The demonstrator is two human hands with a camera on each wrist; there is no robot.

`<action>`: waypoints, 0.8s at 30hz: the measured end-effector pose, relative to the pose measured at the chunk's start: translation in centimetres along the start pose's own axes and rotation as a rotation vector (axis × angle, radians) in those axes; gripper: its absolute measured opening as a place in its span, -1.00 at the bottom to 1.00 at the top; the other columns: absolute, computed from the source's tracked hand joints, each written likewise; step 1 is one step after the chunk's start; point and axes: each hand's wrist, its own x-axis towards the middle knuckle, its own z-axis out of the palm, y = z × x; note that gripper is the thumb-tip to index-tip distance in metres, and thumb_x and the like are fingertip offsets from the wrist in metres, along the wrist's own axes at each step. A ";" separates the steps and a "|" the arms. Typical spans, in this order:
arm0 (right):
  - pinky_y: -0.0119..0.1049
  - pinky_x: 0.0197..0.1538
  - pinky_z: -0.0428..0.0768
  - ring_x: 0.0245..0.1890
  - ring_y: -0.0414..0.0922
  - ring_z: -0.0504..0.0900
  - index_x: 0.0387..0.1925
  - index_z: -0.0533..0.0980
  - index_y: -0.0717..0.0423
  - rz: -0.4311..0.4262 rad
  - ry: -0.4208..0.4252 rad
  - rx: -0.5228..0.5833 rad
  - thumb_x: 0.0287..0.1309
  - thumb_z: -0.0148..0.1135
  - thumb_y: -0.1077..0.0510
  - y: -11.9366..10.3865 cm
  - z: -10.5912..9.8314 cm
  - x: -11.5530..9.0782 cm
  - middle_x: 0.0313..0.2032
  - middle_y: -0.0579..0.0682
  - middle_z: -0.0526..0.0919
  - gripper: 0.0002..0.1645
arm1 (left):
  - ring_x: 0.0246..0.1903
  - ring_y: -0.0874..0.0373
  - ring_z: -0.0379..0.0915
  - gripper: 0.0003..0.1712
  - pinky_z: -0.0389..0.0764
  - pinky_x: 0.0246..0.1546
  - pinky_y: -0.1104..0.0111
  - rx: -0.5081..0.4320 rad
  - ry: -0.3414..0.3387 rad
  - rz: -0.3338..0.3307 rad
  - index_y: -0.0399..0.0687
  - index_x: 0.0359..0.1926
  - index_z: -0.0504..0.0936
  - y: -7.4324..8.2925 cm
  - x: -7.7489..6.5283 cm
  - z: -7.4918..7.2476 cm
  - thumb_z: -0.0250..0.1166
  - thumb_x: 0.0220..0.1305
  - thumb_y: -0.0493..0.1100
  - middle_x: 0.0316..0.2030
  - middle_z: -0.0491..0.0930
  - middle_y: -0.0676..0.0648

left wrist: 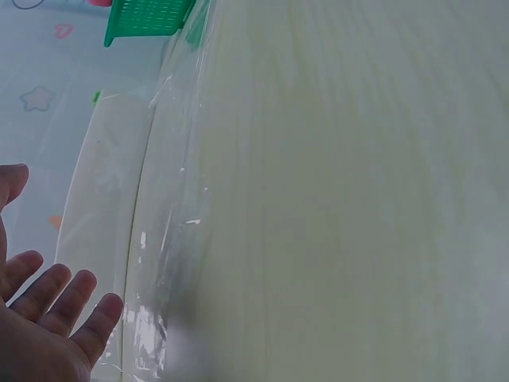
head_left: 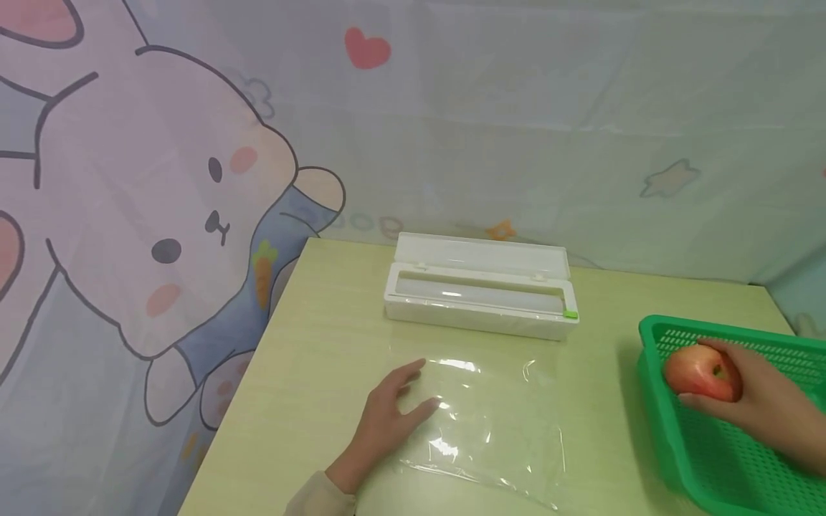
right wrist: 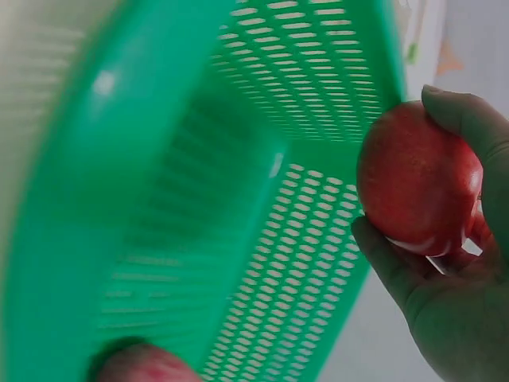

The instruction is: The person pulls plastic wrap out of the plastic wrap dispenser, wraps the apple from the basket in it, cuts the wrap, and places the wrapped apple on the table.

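- Round, shiny red apple (head_left: 700, 373) was in the right hand (head_left: 768, 394), over the green plastic basket (head_left: 667, 437) with lots of little holes.
- That hand's grip was wrapped around the apple, thumb on one side and fingers on the other. I could not tell if the apple touched the basket.
- Another red, round fruit (right wrist: 151, 368) was down in the basket, only partly in view and blurry.
- The left hand (head_left: 390, 412) had a loose grip with nothing in it. Its fingers were above or on the thin, see-through plastic sheet (head_left: 490, 423); I could not tell which.
- That sheet lay on the pale yellow bench (head_left: 310, 337), just in front of the long white box (head_left: 477, 319).
- The box had its white lid (head_left: 480, 256) flipped up and a bright green bit (head_left: 571, 314) at its right end.
- Behind it hung a pale cloth (head_left: 516, 107) with a bunny (head_left: 168, 165) on it.
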 end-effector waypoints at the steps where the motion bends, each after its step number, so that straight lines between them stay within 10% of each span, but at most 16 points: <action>1: -0.39 -0.45 0.51 -0.19 -0.19 0.52 0.36 0.31 0.53 -0.015 0.006 0.005 0.10 0.69 0.01 -0.6 -0.2 0.1 0.06 0.47 0.53 0.06 | 0.34 -0.05 0.55 -0.26 0.60 0.32 0.07 0.002 0.000 0.002 -0.05 0.47 0.52 0.0 0.0 0.0 0.51 0.36 0.02 0.39 0.57 -0.07; 8: -0.55 -0.33 0.42 -0.21 -0.45 0.42 0.30 0.47 0.21 -0.185 0.083 0.085 0.01 0.72 0.17 -3.8 -1.4 1.4 -0.06 0.02 0.58 -0.15 | 0.33 -0.05 0.55 -0.26 0.60 0.32 0.07 0.004 -0.003 0.008 -0.10 0.46 0.52 0.6 0.2 -0.2 0.53 0.33 -0.06 0.39 0.57 -0.09; 24: -0.36 -0.27 0.68 0.00 -0.35 0.44 0.46 0.36 0.19 -0.294 -0.026 0.066 0.01 0.73 0.05 -11.8 -0.3 3.9 0.19 0.12 0.56 0.05 | 0.35 -0.07 0.54 -0.25 0.59 0.33 0.04 -0.023 -0.010 0.060 -0.07 0.48 0.50 1.5 0.7 -0.6 0.53 0.35 -0.05 0.41 0.55 -0.07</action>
